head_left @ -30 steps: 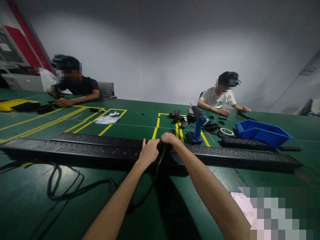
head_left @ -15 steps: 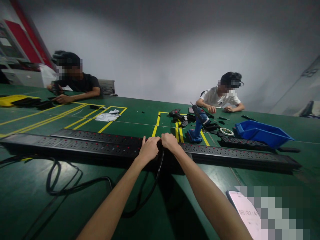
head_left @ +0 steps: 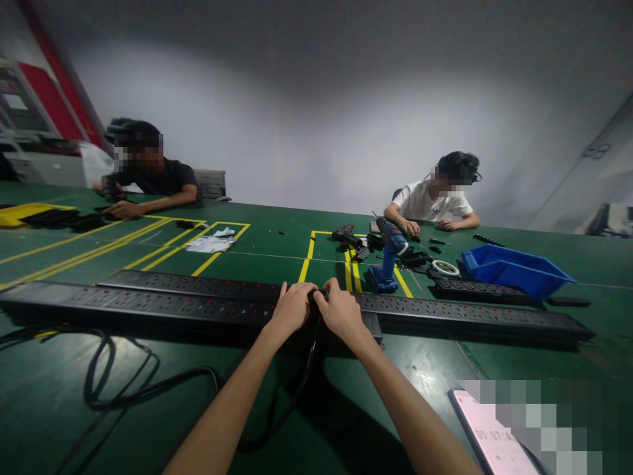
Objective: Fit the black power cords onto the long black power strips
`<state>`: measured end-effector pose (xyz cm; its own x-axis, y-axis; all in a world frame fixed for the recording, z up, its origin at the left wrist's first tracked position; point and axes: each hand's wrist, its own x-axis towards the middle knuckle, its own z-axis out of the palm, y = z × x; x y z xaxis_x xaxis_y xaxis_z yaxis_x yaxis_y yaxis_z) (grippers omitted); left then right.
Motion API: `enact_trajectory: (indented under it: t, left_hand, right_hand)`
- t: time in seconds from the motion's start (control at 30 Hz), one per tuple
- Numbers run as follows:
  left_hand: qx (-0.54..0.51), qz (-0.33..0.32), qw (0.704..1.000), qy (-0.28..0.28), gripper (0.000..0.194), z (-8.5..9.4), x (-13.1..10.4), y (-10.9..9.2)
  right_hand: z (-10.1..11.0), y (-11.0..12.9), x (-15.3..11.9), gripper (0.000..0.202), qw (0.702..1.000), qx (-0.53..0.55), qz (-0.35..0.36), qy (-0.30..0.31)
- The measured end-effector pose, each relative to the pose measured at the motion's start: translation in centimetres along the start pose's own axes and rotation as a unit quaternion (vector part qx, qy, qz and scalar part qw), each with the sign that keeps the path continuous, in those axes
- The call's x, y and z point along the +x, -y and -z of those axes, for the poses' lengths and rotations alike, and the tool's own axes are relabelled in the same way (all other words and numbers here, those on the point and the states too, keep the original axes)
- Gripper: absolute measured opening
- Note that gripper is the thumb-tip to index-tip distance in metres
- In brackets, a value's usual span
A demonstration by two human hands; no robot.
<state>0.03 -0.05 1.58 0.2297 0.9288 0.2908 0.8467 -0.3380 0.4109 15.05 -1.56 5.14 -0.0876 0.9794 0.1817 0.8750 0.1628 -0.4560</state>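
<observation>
A long black power strip with rows of sockets and small red marks lies across the green table. My left hand rests over its right portion, fingers bent inward. Beside it my right hand is closed, its thumb almost touching the left fingers. Between them a black power cable rises to the strip, and both hands close around its upper end. The fingers hide the exact spot where cable and strip meet. Another socket strip extends to the right, and a third strip lies behind on the left.
A blue cordless drill stands upright behind the strips, near a second drill, tape roll and blue bin. Looped cable lies front left, a phone front right. Two people sit across the table.
My right hand has turned and opened slightly, its thumb now beside the cable and its fingers farther over the strip. My left hand stays nearly in place. The camera view has tilted up slightly.
</observation>
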Motion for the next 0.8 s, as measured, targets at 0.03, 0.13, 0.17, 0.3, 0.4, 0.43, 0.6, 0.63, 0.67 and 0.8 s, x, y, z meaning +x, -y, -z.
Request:
enact_trajectory:
  t: [0.03, 0.13, 0.17, 0.3, 0.4, 0.43, 0.6, 0.63, 0.67, 0.8]
  left_hand:
    - [-0.004, 0.002, 1.0, 0.003, 0.04, 0.0, 0.0, 0.0]
    - [-0.013, 0.015, 1.0, 0.008, 0.038, 0.1, 0.2, -0.1]
    - [-0.014, 0.018, 1.0, 0.009, 0.037, 0.1, 0.3, -0.2]
    - [-0.003, 0.021, 1.0, 0.013, 0.037, 0.3, 0.3, -0.4]
    - [0.015, 0.019, 1.0, 0.017, 0.038, 0.4, 0.3, -0.5]
    - [0.018, 0.016, 1.0, 0.016, 0.039, 0.4, 0.2, -0.5]
    - [0.032, 0.003, 0.999, 0.015, 0.039, 0.3, 0.2, -0.4]
    - [0.034, 0.003, 0.999, 0.018, 0.038, 0.3, 0.2, -0.4]
    - [0.034, 0.004, 0.999, 0.02, 0.038, 0.3, 0.2, -0.3]
    - [0.031, 0.004, 0.999, 0.012, 0.038, 0.1, 0.3, -0.1]
  right_hand:
    - [0.0, -0.2, 0.0, 0.035, 0.999, 0.032, -0.006, 0.014]
    - [-0.7, -1.0, 0.5, 0.041, 0.978, 0.189, -0.042, 0.079]
    - [-1.0, -1.3, 0.8, 0.045, 0.961, 0.25, -0.062, 0.105]
    - [-1.8, -1.9, 1.4, 0.047, 0.889, 0.425, -0.105, 0.133]
    - [-1.8, -1.9, 1.3, 0.041, 0.858, 0.487, -0.117, 0.112]
    - [-1.6, -1.8, 1.3, 0.04, 0.848, 0.503, -0.125, 0.108]
    - [-0.8, -1.3, 1.3, 0.044, 0.802, 0.561, -0.172, 0.113]
    - [-0.7, -1.2, 1.2, 0.046, 0.799, 0.564, -0.174, 0.112]
    - [-0.7, -1.2, 1.2, 0.048, 0.801, 0.563, -0.17, 0.111]
    - [-1.0, -1.4, 0.9, 0.052, 0.829, 0.533, -0.126, 0.111]
